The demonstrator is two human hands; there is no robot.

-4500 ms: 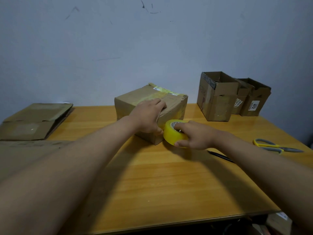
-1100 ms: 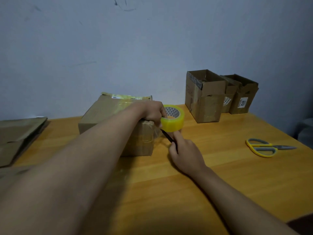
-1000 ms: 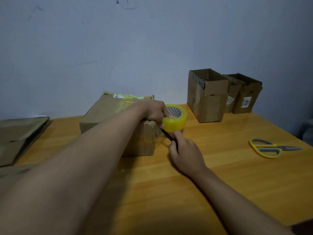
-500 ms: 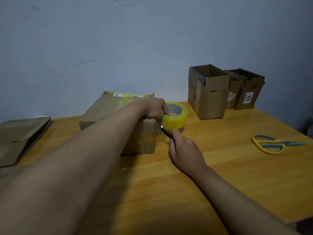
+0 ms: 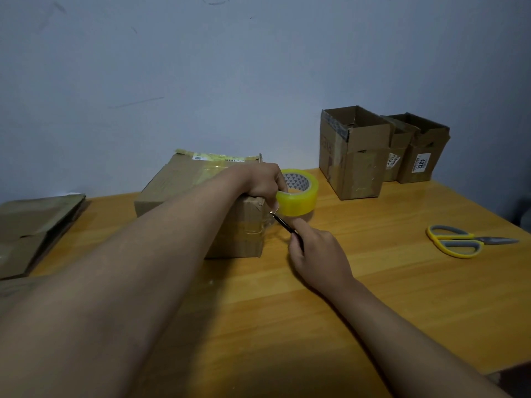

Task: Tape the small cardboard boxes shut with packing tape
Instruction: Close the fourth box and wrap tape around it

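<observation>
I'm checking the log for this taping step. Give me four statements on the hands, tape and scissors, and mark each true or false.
1. The left hand holds the tape roll at the closed box. True.
2. The right hand holds the scissors. False: it grips a thin black blade tool; the scissors lie apart on the table.
3. The tape roll is yellow. True.
4. Every box is closed. False: the boxes by the wall are open.

Both forearms bare, no sleeves; left hand (image 5: 263, 182), right hand (image 5: 316, 254) ungloved.
</observation>
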